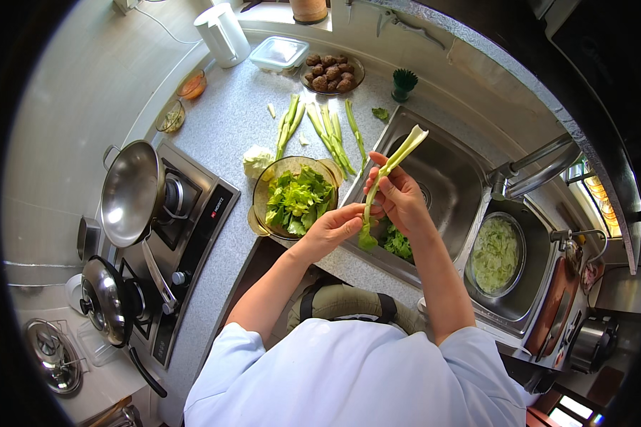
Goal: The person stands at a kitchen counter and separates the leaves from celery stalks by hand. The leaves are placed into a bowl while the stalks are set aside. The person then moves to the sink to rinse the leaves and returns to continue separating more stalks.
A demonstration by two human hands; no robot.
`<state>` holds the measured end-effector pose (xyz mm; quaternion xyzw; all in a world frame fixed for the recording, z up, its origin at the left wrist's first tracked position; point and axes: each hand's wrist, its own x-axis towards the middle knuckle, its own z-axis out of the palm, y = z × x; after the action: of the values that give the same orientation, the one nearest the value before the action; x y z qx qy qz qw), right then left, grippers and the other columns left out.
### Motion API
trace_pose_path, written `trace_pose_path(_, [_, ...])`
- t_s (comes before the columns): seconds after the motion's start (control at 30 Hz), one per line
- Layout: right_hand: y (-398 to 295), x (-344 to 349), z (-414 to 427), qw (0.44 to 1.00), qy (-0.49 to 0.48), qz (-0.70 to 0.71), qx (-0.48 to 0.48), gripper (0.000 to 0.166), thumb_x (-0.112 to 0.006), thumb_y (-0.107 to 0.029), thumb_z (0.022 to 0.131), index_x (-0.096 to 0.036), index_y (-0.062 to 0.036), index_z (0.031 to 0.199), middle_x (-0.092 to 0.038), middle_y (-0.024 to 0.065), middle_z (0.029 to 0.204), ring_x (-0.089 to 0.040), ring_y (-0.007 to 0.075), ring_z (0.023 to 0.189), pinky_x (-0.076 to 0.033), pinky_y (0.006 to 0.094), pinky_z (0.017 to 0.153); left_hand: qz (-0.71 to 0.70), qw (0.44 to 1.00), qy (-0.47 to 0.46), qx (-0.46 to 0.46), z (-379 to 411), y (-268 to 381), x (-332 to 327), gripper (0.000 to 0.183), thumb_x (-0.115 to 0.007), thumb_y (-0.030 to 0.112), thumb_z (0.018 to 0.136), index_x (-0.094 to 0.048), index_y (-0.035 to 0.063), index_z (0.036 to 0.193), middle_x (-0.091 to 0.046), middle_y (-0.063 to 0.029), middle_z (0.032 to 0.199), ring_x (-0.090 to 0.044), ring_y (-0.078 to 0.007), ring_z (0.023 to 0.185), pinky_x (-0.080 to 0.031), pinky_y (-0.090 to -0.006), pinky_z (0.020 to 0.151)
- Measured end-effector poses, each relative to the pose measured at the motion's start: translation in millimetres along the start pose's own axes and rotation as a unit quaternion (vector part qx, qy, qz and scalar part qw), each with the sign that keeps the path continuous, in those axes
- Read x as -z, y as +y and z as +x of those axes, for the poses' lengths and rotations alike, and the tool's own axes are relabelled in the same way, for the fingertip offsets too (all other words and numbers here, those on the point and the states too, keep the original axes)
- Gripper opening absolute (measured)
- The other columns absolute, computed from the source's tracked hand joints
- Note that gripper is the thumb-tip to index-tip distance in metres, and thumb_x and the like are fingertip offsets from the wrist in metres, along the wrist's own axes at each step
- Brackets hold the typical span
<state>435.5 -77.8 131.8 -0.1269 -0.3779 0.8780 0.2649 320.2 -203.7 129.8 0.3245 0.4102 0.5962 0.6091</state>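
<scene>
Both hands hold one celery stalk point(398, 155) over the near left edge of the sink. My right hand point(400, 195) grips its middle, with the pale wide base pointing up and away. The lower end, where a leaf hangs, is between the fingers of my left hand point(337, 227). An amber glass bowl point(256, 200) full of celery leaves point(301, 200) stands left of my hands. Beyond it lie several bare celery stalks point(328, 131) on the counter. More leafy celery point(397, 243) sits in the sink basin, partly hidden by my right arm.
The steel double sink point(454, 160) holds a bowl of shredded pale greens point(494, 253) in its right basin. At left is a gas hob point(192, 240) with a wok point(131, 195) and a lidded pan point(104, 301). Meatballs point(331, 72), a lidded glass box point(280, 52) and a green brush point(404, 82) stand behind.
</scene>
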Motion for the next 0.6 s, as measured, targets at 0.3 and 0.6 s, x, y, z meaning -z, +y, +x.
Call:
trace_pose_path(0.3, [1,1,-1,0.998,-0.001,-0.061,0.034,0.04,-0.052,-0.008,0.085,-0.04,-0.0032,0.123,-0.053,0.0027,0.095,-0.053,0.012,0.087,-0.044,0.0265,0.081,0.465,0.879,0.007,-0.104,-3,5,5,0.011,-0.057,0.013,0.081,-0.058,0.0017,0.08,-0.054,-0.0057,0.073,-0.054,-0.0168,0.071,-0.043,-0.0283,0.066])
trace_pose_path(0.6, [9,-2,-3,0.968,0.063,-0.227,0.089,0.035,-0.053,-0.004,0.084,-0.045,-0.002,0.119,-0.052,0.0024,0.09,-0.053,0.0107,0.082,-0.045,0.0241,0.078,0.609,0.77,0.057,-0.18,-2,3,6,0.004,-0.053,0.007,0.073,-0.049,0.0052,0.072,-0.049,-0.0059,0.067,-0.05,-0.0219,0.06,-0.042,-0.0305,0.053])
